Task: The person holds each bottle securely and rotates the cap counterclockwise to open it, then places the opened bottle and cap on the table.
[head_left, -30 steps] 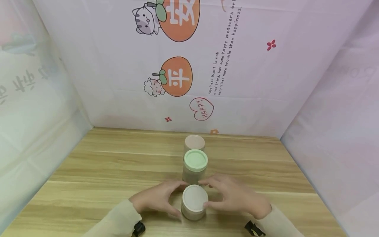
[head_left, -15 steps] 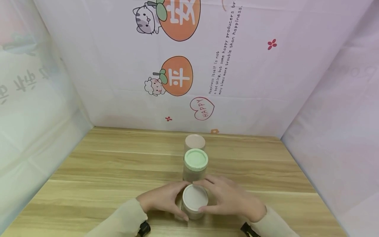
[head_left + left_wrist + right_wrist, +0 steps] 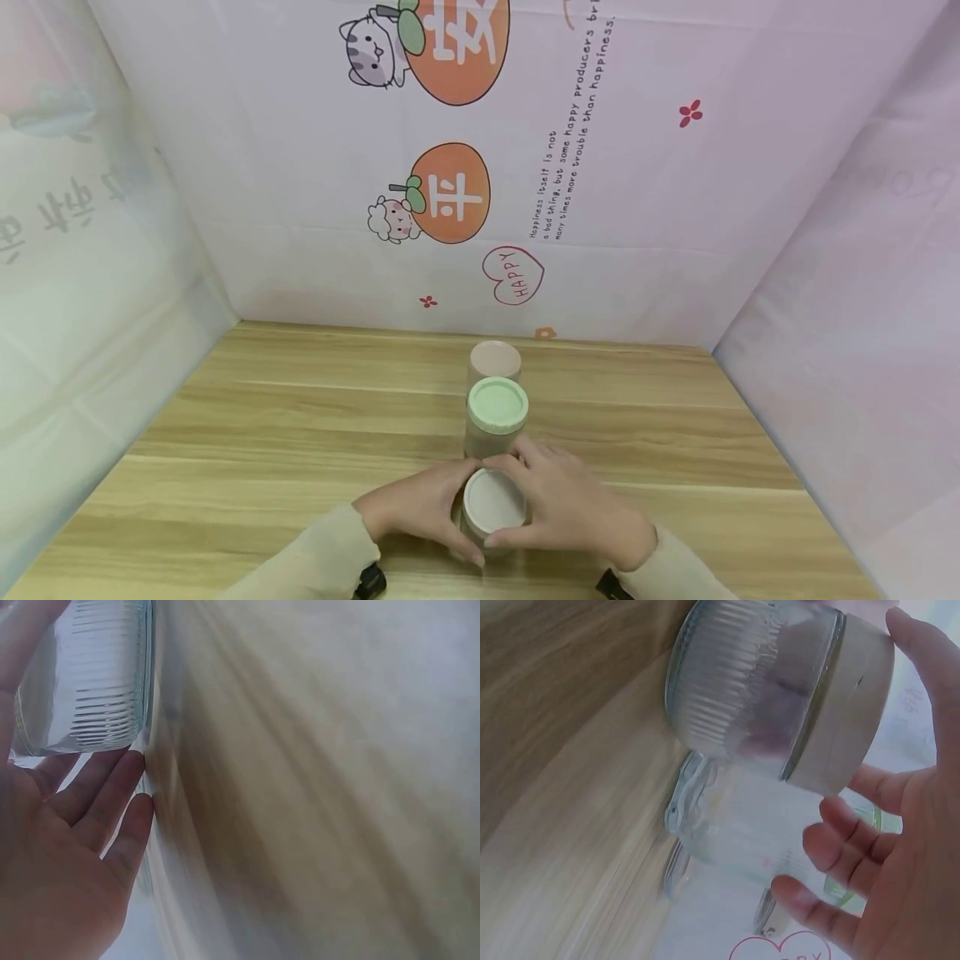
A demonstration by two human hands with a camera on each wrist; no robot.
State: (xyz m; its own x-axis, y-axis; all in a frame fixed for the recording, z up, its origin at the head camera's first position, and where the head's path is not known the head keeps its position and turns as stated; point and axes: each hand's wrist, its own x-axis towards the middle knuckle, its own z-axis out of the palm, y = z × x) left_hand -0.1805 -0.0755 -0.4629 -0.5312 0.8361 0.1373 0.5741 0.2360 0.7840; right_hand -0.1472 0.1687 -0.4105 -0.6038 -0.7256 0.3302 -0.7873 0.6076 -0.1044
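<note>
A short ribbed glass jar (image 3: 735, 682) with an off-white lid (image 3: 492, 500) stands upright on the wooden table, between both hands. The left hand (image 3: 423, 504) curves round the jar's glass side, thumb at the front and fingers behind, as the left wrist view also shows along the ribbed glass (image 3: 101, 690). Over on the other side, the right hand (image 3: 573, 508) grips the lid, its thumb on the near rim and its fingers at the far rim. Part of the jar's body is hidden by the hands in the head view.
Directly behind stands a taller glass jar with a green lid (image 3: 498, 407), close to the right fingers. A third jar with a pale pink lid (image 3: 495, 359) is farther back in the same line. Printed white cloth (image 3: 637, 200) walls the wooden table (image 3: 300, 408).
Both hands have closed in on the front jar. The right hand has moved left, bringing its thumb and fingers onto the lid; the left has moved right against the glass. The jars stay in place.
</note>
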